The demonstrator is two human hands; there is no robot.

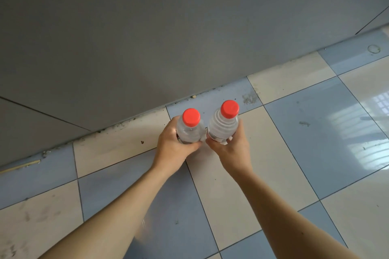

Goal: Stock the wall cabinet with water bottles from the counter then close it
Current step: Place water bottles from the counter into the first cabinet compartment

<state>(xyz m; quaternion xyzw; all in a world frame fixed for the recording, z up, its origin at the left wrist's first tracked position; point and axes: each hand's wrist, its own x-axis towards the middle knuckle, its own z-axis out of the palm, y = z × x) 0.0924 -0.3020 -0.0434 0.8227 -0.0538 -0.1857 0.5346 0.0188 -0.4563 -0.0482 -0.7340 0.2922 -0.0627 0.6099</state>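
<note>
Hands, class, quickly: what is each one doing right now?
Left hand: grips the left bottle.
Right hand: grips the right bottle.

Single head-worn view, angled steeply down, close above both forearms, tiled floor (315,132) beyond

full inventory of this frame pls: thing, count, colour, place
water bottles: 2, clear with red caps, centre of view, upright, side by side; left bottle, right bottle
floor tiles: many, blue-grey and cream checker, lower and right part of view
grey panel: 1 surface with seams, upper part, meets the floor along a dirty edge
ring mark: 1, faint, on a blue tile, far right
thin stick: 1, pale, floor edge, far left
left hand: grips left bottle
right hand: grips right bottle
</note>
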